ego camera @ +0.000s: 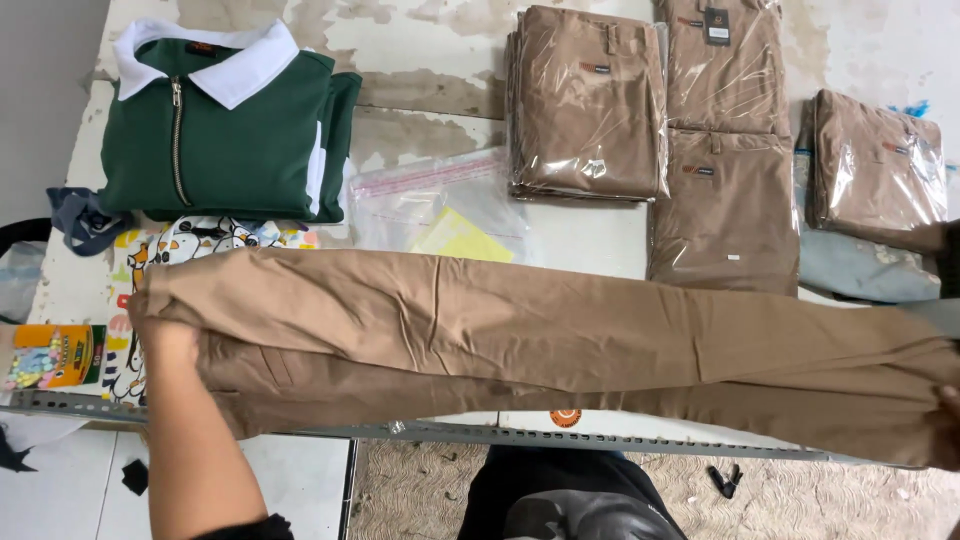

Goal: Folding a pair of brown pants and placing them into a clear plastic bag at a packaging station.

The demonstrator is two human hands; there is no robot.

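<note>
A pair of tan trousers [520, 335] is stretched lengthwise across the table front, folded leg on leg. My left hand [165, 335] grips the waist end at the left. At the far right edge my right hand [948, 405] holds the leg hems; only its fingers show. The trousers hang slightly above the table edge.
A folded green zip top with white collar [225, 125] lies back left. Bagged tan trousers sit in a stack [588, 105], with more at back right [725, 150] and far right [878, 170]. An empty clear bag [440, 205], a patterned cloth [135, 265] and a crayon box [55, 355] lie nearby.
</note>
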